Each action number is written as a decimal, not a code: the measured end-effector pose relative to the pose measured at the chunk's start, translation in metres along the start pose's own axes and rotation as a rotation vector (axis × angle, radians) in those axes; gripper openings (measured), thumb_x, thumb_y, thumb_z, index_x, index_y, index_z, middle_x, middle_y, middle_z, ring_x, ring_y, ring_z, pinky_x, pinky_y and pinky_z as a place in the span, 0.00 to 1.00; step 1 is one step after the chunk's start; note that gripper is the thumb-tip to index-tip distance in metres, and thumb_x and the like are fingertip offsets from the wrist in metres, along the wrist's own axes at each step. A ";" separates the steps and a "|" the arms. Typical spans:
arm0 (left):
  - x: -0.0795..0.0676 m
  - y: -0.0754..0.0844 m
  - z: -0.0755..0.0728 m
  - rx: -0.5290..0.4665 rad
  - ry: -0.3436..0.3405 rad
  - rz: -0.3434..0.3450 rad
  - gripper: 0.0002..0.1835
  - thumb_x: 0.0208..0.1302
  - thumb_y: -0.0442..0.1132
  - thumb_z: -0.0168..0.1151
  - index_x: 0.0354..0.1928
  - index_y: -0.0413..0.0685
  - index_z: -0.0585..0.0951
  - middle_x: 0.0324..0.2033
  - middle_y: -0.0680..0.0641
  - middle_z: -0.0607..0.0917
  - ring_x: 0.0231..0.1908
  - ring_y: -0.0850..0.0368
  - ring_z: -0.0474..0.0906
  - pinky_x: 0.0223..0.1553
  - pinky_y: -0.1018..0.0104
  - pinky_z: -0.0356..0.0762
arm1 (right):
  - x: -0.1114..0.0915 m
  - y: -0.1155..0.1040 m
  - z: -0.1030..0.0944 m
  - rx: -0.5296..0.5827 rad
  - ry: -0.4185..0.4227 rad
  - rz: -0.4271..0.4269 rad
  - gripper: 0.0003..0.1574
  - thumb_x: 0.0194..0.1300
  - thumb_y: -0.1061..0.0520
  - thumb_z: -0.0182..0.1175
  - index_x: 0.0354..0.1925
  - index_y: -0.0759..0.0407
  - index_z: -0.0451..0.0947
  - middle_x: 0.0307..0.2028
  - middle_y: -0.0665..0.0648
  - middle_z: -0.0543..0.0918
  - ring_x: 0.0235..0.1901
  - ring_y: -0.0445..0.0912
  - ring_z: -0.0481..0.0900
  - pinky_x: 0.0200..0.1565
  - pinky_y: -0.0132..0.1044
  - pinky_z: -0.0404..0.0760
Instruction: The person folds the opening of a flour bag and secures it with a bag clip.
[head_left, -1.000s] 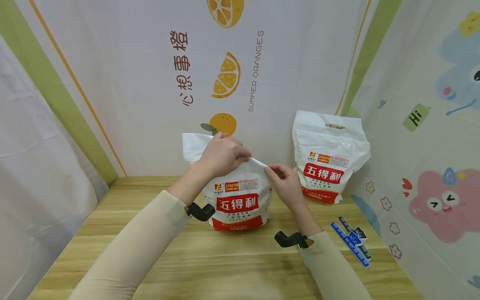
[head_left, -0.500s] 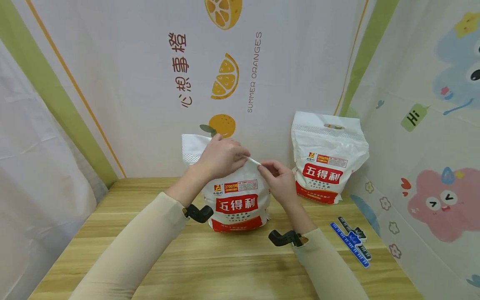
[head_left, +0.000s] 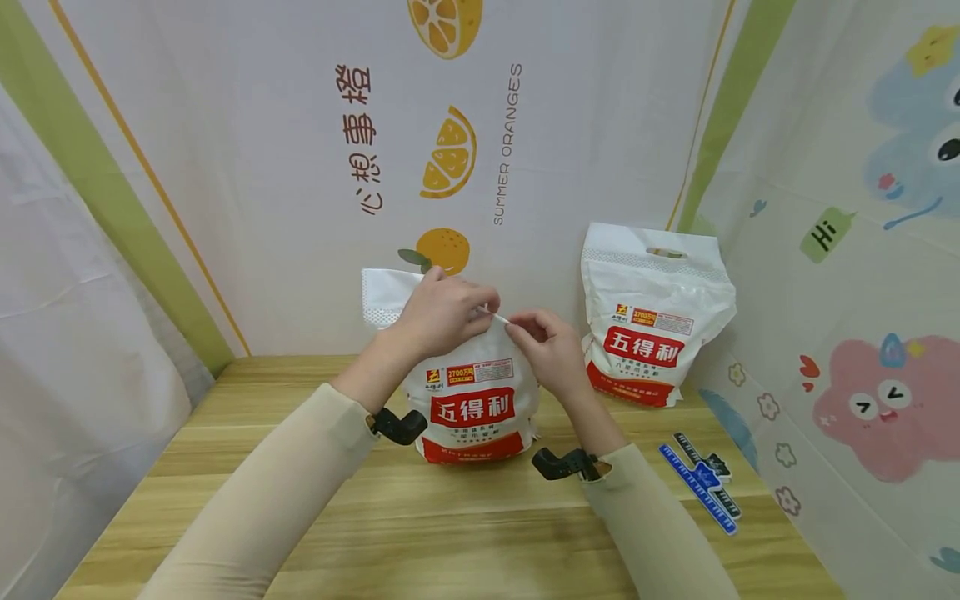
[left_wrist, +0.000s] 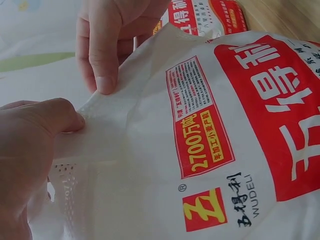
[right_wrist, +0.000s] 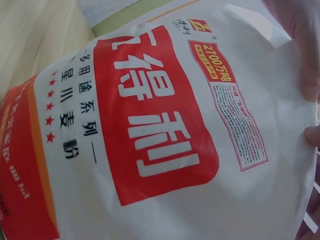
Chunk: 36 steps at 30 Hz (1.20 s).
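Observation:
A white flour bag [head_left: 472, 408] with red print stands upright on the table. My left hand [head_left: 446, 312] grips its top edge from the left, fingers curled over it. Just to the right, my right hand [head_left: 551, 350] pinches the same edge between thumb and fingers. In the left wrist view the thumb of the left hand [left_wrist: 25, 145] lies on the white top band, close to the pinching right hand [left_wrist: 107, 35]. The bag's left top corner, with a dotted mesh strip, sticks up past the left hand. The right wrist view is filled by the printed bag front [right_wrist: 160, 125].
A second flour bag [head_left: 648, 346] with a cut-out handle stands behind on the right. Flat blue and black strips [head_left: 697, 487] with a toothed pattern lie at the right of the wooden table [head_left: 450, 533]. A printed curtain [head_left: 285, 167] hangs behind.
My right hand has slid left and slightly up along the top edge, closer to my left hand. The left hand stays almost where it was, still gripping the bag.

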<state>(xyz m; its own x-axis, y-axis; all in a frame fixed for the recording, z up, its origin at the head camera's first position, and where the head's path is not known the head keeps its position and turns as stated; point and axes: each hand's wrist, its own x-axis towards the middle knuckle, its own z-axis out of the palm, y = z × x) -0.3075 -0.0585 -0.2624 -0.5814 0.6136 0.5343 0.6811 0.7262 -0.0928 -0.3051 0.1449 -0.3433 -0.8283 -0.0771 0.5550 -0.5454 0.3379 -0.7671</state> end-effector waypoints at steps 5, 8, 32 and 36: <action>0.000 0.000 0.000 -0.008 0.006 0.014 0.03 0.67 0.43 0.66 0.41 0.58 0.85 0.39 0.55 0.91 0.35 0.57 0.83 0.40 0.57 0.65 | 0.001 -0.001 0.000 -0.017 -0.004 -0.016 0.14 0.69 0.49 0.67 0.47 0.55 0.86 0.45 0.55 0.88 0.43 0.47 0.86 0.47 0.35 0.86; -0.001 0.000 0.001 -0.015 0.005 0.015 0.03 0.68 0.43 0.66 0.41 0.58 0.85 0.39 0.55 0.91 0.36 0.57 0.83 0.40 0.57 0.65 | 0.003 -0.001 0.001 -0.018 -0.002 -0.034 0.13 0.69 0.49 0.67 0.46 0.55 0.86 0.44 0.54 0.87 0.43 0.46 0.85 0.46 0.35 0.85; 0.003 0.007 -0.001 -0.010 0.000 0.020 0.04 0.67 0.43 0.65 0.39 0.57 0.87 0.35 0.56 0.90 0.35 0.58 0.83 0.44 0.54 0.66 | -0.006 0.013 -0.006 -0.044 0.023 -0.014 0.11 0.69 0.51 0.67 0.44 0.57 0.85 0.42 0.56 0.86 0.40 0.47 0.84 0.43 0.30 0.83; 0.004 0.012 -0.001 0.043 -0.026 0.033 0.04 0.66 0.44 0.66 0.37 0.59 0.88 0.34 0.56 0.90 0.36 0.56 0.82 0.45 0.53 0.66 | -0.009 0.015 -0.003 -0.046 0.034 -0.016 0.13 0.70 0.49 0.67 0.45 0.56 0.85 0.43 0.56 0.86 0.41 0.47 0.83 0.43 0.31 0.83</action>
<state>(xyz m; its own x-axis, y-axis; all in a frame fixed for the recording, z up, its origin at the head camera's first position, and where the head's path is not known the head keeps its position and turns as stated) -0.3014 -0.0479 -0.2602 -0.5710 0.6447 0.5082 0.6803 0.7181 -0.1466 -0.3056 0.1535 -0.3590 -0.8141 -0.0516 0.5785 -0.5517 0.3799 -0.7425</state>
